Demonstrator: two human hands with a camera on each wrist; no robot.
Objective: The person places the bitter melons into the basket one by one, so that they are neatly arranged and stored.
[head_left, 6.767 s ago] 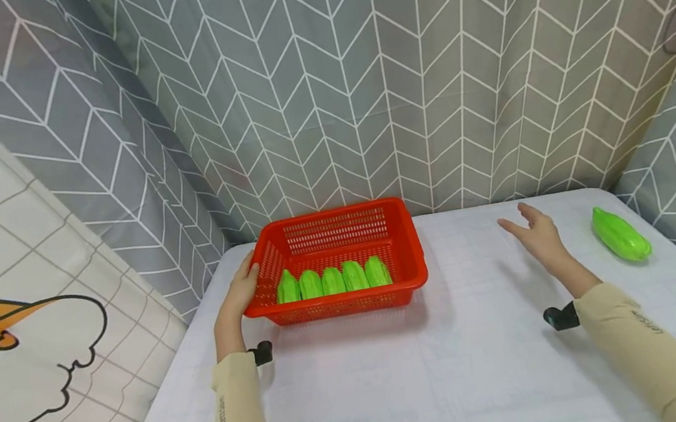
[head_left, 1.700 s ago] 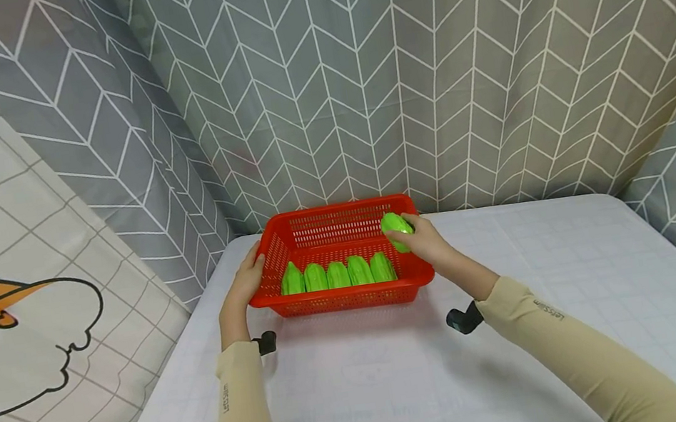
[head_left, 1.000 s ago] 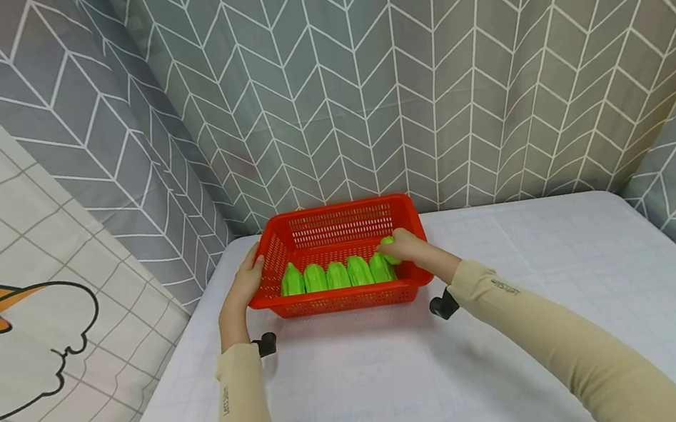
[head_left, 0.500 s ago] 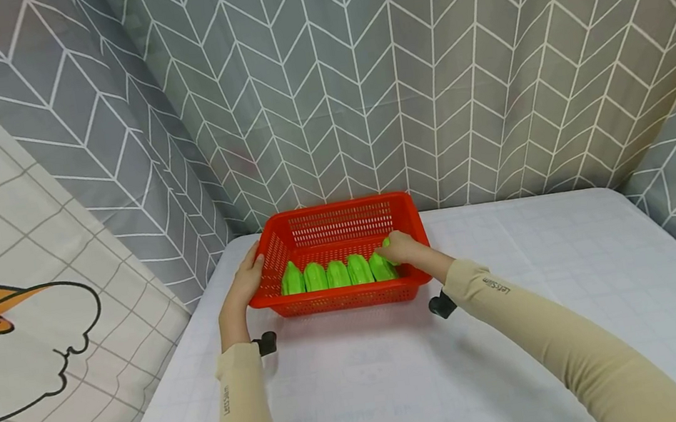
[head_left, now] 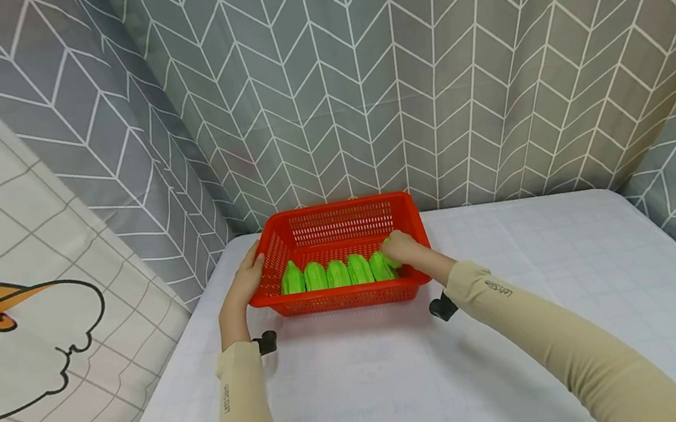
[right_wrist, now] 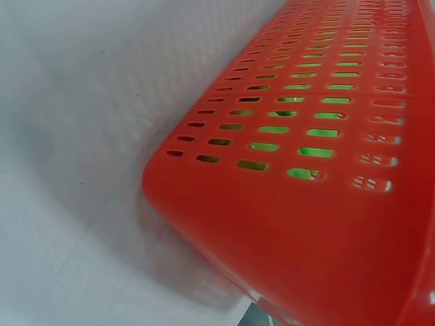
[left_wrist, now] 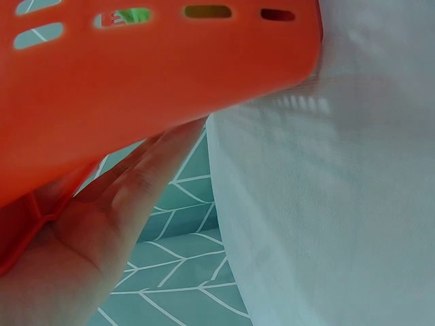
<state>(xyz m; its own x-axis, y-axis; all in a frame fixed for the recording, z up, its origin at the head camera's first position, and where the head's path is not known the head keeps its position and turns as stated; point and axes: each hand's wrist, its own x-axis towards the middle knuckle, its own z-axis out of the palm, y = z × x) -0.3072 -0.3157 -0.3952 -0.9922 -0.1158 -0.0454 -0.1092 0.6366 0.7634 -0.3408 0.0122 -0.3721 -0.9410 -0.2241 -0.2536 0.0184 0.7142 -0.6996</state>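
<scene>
A red plastic basket (head_left: pixel 344 299) with slotted walls stands at the back of the table. In the head view, a row of several glossy green ridged oblong fruits (head_left: pixel 337 274) lies along its near side. My left hand (head_left: pixel 246 278) grips the basket's left end, thumb at the rim; the left wrist view shows the palm (left_wrist: pixel 88 251) against the basket wall (left_wrist: pixel 163 68). Inside the basket's right end, my right hand (head_left: pixel 405 248) holds another green ridged fruit (head_left: pixel 391 261) beside the row, mostly hidden by the fingers. The right wrist view shows only the basket's slotted outer wall (right_wrist: pixel 285 224), green showing through.
A white cloth (head_left: pixel 363 388) covers the table. Grey patterned curtains (head_left: pixel 320 84) hang close behind the basket and at both sides. At the left hangs a white gridded cloth (head_left: pixel 1 215) with a cartoon print.
The right hand took the lone green fruit from the table's right side and carried it left into the basket, lowering it beside the row. Lately it shifts only slightly. The left hand stays on the basket.
</scene>
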